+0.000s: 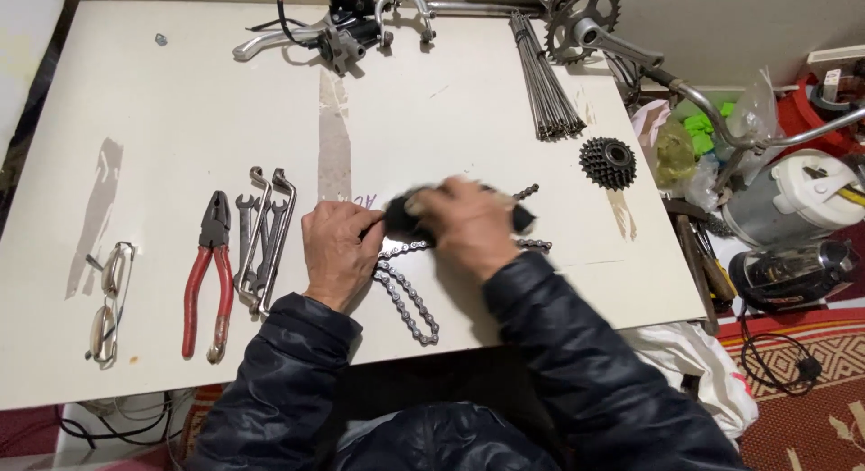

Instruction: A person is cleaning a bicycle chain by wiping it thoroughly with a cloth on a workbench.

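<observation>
At the middle of the white tabletop (180,146), a grey metal bicycle chain (407,301) is laid out in a loose loop, one run curving toward the near edge and another stretching right past the hands. A black cloth-like pad (407,216) is pressed on the chain where the two hands meet; its exact material cannot be told because of motion blur. The left hand (338,252) is curled, its fingers closed on the chain and the edge of the pad. The right hand (468,226) is laid over the pad with fingers bent down around it, gripping it; the hand is blurred. Both arms are covered by dark padded jacket sleeves.

Just left of the left hand, a set of flat steel spanners (264,237) is fanned on the table, and beside them red-handled pliers (207,277) are placed. Further left, wire-framed spectacles (108,300) are set near the table edge. To the right of the hands, well apart, a dark toothed sprocket cluster (607,162) is seen, and behind it a bundle of thin steel spokes (544,79). Along the far edge, silver brake levers and calipers (338,29) and a chainring with crank arm (584,25) are lined up.
</observation>
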